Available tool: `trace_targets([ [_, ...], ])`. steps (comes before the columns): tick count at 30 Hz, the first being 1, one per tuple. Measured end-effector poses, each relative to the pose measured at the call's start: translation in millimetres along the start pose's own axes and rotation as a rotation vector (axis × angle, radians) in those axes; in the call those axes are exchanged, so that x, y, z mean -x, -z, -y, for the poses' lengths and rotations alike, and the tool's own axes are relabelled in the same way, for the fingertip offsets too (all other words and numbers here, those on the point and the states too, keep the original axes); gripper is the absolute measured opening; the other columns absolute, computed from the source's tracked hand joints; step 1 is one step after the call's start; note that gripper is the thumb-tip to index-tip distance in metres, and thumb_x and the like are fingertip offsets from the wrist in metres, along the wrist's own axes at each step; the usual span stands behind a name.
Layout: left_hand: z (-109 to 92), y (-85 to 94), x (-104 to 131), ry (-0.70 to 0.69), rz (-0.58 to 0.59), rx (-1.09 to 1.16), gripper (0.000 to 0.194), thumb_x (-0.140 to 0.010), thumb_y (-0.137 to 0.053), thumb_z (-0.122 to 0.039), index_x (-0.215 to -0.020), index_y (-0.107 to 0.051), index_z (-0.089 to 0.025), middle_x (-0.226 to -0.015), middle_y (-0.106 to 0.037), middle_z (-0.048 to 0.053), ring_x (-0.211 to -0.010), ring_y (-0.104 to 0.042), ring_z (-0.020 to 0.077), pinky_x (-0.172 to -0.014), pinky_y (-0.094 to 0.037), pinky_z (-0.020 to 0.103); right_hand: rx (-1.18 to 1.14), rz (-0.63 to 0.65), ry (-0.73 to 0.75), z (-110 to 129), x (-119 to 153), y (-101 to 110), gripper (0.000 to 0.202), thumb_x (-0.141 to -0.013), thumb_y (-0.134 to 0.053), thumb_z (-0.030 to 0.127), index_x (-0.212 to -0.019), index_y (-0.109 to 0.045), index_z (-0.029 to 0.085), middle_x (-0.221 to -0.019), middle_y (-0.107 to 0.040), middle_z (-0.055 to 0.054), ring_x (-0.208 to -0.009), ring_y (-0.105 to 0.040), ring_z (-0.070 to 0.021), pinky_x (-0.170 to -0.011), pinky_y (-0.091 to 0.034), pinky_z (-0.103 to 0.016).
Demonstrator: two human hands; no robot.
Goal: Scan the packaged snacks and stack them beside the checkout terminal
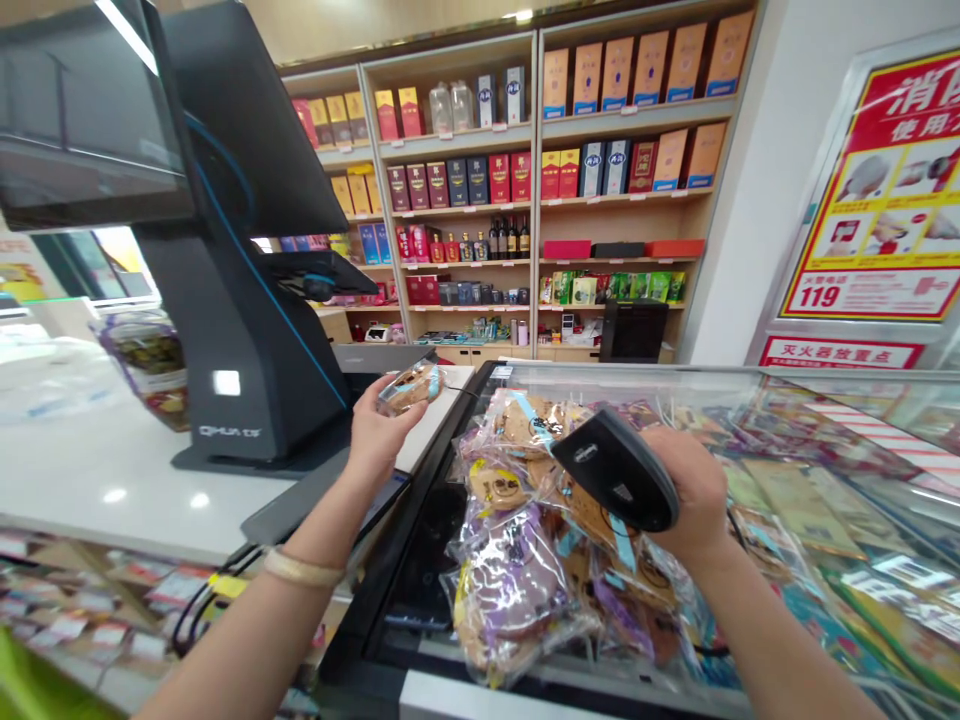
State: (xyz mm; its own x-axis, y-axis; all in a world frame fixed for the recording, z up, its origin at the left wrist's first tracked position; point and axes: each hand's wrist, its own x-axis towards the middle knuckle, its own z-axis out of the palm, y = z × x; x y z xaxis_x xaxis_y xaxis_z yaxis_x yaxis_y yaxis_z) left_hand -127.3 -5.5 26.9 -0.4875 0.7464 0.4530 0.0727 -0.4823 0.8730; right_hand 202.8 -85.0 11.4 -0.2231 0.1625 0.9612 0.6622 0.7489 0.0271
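Observation:
My left hand [382, 425] is closed on a clear-wrapped brown snack packet [412, 387] with a light blue strip, held up beside the register. A black handheld scanner [619, 468] sits in my right hand [694, 490], its head pointing left above the pile. Below it, a heap of similar wrapped packets [514, 575] with purple, yellow and blue labels lies on the glass-topped counter [750, 375]. The scanner and my right hand hide part of the heap.
A black dual-screen register [255, 300] stands on the white counter [112, 480] at left, near a wrapped jar [150, 365]. Dark cables [199, 610] hang below it. Shelves [536, 140] of boxes and bottles line the back wall. A red poster [885, 190] hangs at right.

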Motion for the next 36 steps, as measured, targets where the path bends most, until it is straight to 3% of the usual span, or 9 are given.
trace_targets([
  [4,-15.6,-22.5,23.8,0.18,-0.066,0.394,0.044,-0.058,-0.083,-0.023,-0.096,-0.064,-0.012,-0.09,-0.071,0.007,-0.083,-0.069,0.0164,-0.09,-0.054,0.035,0.01,-0.005,0.006,-1.5,1.1,-0.6,0.008,-0.082,-0.054,0.017,-0.087,-0.06,0.019,-0.07,-0.062,-0.004,-0.067,-0.057,-0.018,-0.061,-0.038,-0.03],
  [8,-21.3,-28.2,35.2,0.252,-0.125,0.586,0.018,-0.074,-0.071,-0.02,-0.088,-0.062,-0.014,-0.089,-0.071,0.007,-0.085,-0.069,0.0158,-0.084,-0.057,0.028,0.011,-0.006,0.002,-0.2,-0.2,0.4,0.007,-0.083,-0.052,0.016,-0.085,-0.059,0.019,-0.07,-0.062,-0.004,-0.066,-0.055,-0.0173,-0.06,-0.037,-0.029],
  [13,-9.6,-19.7,44.9,0.222,-0.16,0.527,0.078,-0.06,-0.078,-0.002,-0.126,-0.044,-0.026,-0.1,-0.067,0.002,-0.082,-0.069,0.0109,-0.081,-0.057,0.025,0.018,0.024,0.025,6.5,-4.8,4.4,0.01,-0.084,-0.051,0.016,-0.088,-0.06,0.018,-0.073,-0.064,-0.004,-0.068,-0.058,-0.0168,-0.062,-0.039,-0.03],
  [16,-3.6,-16.1,52.2,0.075,-0.102,0.352,0.098,-0.061,-0.083,-0.015,-0.142,-0.029,-0.029,-0.111,-0.063,0.006,-0.088,-0.069,0.0143,-0.081,-0.057,0.028,-0.002,0.04,0.04,12.9,-6.3,6.0,0.012,-0.085,-0.05,0.015,-0.089,-0.061,0.018,-0.072,-0.065,-0.004,-0.067,-0.06,-0.0165,-0.063,-0.039,-0.03],
  [22,-1.8,-21.0,69.8,-0.521,-0.059,-0.059,0.101,-0.066,-0.083,-0.027,-0.147,-0.022,-0.025,-0.142,-0.04,0.018,-0.098,-0.067,0.0199,-0.084,-0.058,0.033,-0.002,0.126,0.058,27.3,-6.2,6.5,0.014,-0.087,-0.051,0.016,-0.095,-0.062,0.017,-0.078,-0.067,-0.006,-0.073,-0.061,-0.0176,-0.067,-0.04,-0.031],
  [25,-0.5,-26.6,78.6,-0.694,-0.003,-0.119,0.091,-0.077,-0.075,-0.023,-0.147,-0.019,-0.024,-0.134,-0.046,0.017,-0.091,-0.069,0.0178,-0.077,-0.06,0.031,0.016,0.174,0.093,33.0,-7.1,5.3,0.015,-0.086,-0.052,0.017,-0.098,-0.063,0.017,-0.08,-0.068,-0.006,-0.073,-0.06,-0.0173,-0.069,-0.039,-0.031],
  [30,3.7,-29.6,85.5,-0.924,0.117,-0.188,0.091,-0.08,-0.067,-0.006,-0.148,-0.011,-0.026,-0.116,-0.058,0.012,-0.105,-0.065,0.0215,-0.083,-0.059,0.037,0.053,0.285,0.109,40.3,-8.4,-0.4,0.016,-0.085,-0.055,0.022,-0.098,-0.063,0.018,-0.08,-0.067,-0.006,-0.074,-0.059,-0.0177,-0.071,-0.038,-0.032],
  [33,5.7,-29.3,86.0,-0.95,0.157,-0.168,0.087,-0.079,-0.066,-0.004,-0.145,-0.015,-0.028,-0.117,-0.059,0.011,-0.106,-0.065,0.0224,-0.086,-0.057,0.04,0.054,0.333,0.089,43.9,-8.6,-3.3,0.013,-0.087,-0.051,0.021,-0.094,-0.062,0.019,-0.079,-0.066,-0.005,-0.073,-0.058,-0.0166,-0.071,-0.038,-0.031],
  [36,2.0,-30.5,87.8,-0.703,0.131,-0.056,0.083,-0.074,-0.074,-0.012,-0.139,-0.024,-0.027,-0.111,-0.063,0.01,-0.104,-0.066,0.0243,-0.091,-0.054,0.044,0.04,0.328,0.068,44.4,-7.8,-3.8,0.013,-0.087,-0.051,0.021,-0.095,-0.062,0.02,-0.079,-0.066,-0.004,-0.072,-0.059,-0.0169,-0.069,-0.038,-0.031],
])
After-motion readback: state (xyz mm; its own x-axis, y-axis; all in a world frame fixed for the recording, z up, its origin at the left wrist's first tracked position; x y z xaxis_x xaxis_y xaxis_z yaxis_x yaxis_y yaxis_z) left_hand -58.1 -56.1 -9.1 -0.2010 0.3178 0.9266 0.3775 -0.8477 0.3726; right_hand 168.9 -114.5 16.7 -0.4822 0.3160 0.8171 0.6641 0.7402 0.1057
